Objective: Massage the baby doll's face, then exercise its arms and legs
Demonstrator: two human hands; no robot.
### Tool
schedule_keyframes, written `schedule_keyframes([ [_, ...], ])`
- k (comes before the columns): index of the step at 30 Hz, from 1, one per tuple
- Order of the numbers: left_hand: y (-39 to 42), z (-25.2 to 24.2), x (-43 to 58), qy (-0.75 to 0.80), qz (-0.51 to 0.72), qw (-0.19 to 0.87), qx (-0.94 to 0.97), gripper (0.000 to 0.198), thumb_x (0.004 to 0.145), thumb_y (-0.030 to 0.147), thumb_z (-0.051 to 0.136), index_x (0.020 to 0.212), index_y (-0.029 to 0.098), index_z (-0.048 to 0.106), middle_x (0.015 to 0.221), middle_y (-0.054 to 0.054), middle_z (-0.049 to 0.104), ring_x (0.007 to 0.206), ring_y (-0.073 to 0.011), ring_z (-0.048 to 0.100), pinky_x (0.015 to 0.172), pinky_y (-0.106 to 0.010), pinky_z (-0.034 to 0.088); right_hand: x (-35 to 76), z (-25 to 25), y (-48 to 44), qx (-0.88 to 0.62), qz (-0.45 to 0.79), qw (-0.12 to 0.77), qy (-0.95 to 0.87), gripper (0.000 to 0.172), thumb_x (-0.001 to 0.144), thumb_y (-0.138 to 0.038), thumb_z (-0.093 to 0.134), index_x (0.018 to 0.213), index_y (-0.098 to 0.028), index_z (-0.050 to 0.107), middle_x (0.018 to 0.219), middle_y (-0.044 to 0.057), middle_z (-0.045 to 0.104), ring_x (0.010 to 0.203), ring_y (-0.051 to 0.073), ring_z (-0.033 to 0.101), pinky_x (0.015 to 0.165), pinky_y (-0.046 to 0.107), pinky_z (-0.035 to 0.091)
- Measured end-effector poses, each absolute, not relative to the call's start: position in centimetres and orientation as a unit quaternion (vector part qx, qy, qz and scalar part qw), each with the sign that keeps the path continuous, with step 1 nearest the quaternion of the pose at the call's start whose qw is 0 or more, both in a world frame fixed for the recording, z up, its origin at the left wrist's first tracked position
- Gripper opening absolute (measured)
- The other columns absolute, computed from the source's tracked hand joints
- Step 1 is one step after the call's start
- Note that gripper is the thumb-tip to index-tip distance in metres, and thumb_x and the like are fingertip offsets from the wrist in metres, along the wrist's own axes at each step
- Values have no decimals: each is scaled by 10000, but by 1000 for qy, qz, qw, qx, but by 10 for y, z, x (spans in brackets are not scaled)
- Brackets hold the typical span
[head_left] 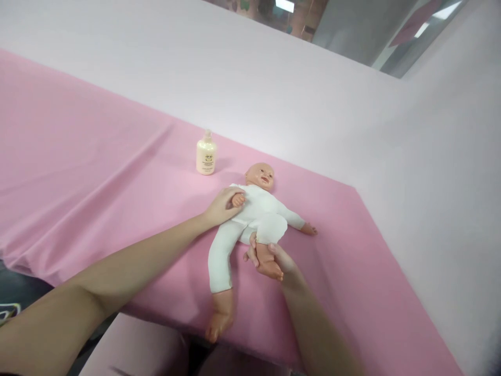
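Doll [256,211] on back; left hand [223,206] fingers clasp its arm, right hand [274,258] fingers grip its foot.

Pink sheet [78,172] covers table, pale lilac walls [274,78] behind, ceiling light [285,5] over partition top.

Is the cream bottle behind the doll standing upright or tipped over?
Upright: the bottle stands on its base on the pink cloth, cap pointing up, apart from the doll.
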State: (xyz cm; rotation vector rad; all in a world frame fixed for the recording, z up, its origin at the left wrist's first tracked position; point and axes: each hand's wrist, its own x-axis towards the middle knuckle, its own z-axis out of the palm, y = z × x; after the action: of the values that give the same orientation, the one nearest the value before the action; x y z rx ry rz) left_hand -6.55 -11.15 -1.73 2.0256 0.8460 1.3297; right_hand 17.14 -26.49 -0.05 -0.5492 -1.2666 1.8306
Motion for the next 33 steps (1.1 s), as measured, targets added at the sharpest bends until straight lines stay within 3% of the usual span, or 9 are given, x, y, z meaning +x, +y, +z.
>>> schedule_keyframes([
  [3, -110, -17, -67, 321, 517, 328, 723, 300, 970, 483, 871, 1176, 271, 820, 1258, -114, 920, 1251, -354, 848, 1217, -557, 667, 172, -2, -263, -212, 727, 413, -506, 618, 980, -830, 909, 1077, -255, 704, 869, -49, 668, 642, 116, 488, 851, 348, 552],
  [7, -110, -16, -67, 322, 529, 371, 692, 386, 959, 632, 909, 1030, 268, 796, 1106, -97, 910, 1098, -314, 843, 1086, -510, 702, 173, -5, -262, -220, 723, 409, -510, 640, 955, -850, 912, 1050, -255, 697, 857, -39, 683, 662, 132, 506, 807, 355, 533],
  [11, -111, -15, -66, 315, 522, 347, 713, 379, 943, 641, 919, 985, 283, 804, 1055, -89, 911, 1066, -322, 843, 1112, -541, 692, 175, -9, -261, -212, 739, 380, -514, 672, 948, -880, 905, 1079, -261, 677, 818, -34, 686, 688, 150, 553, 715, 329, 482],
  [16, -110, -16, -66, 320, 521, 344, 713, 397, 956, 652, 924, 1000, 278, 798, 1069, -99, 908, 1070, -323, 850, 1102, -535, 699, 177, -15, -257, -187, 749, 388, -503, 641, 953, -842, 906, 1102, -253, 702, 806, -32, 700, 690, 155, 599, 740, 318, 552],
  [26, -99, -24, -68, 354, 515, 312, 715, 384, 883, 509, 989, 1119, 282, 788, 1230, -96, 913, 1220, -359, 848, 1197, -578, 682, 178, -20, -255, -177, 762, 371, -500, 700, 913, -882, 917, 1133, -243, 735, 825, 13, 769, 714, 187, 674, 710, 316, 575],
  [33, -97, -24, -67, 386, 481, 314, 722, 306, 892, 376, 935, 1142, 285, 782, 1251, -68, 910, 1269, -347, 850, 1243, -567, 675, 175, -14, -260, -171, 763, 362, -508, 708, 934, -925, 890, 1042, -247, 716, 707, -50, 681, 640, 140, 576, 849, 329, 618],
])
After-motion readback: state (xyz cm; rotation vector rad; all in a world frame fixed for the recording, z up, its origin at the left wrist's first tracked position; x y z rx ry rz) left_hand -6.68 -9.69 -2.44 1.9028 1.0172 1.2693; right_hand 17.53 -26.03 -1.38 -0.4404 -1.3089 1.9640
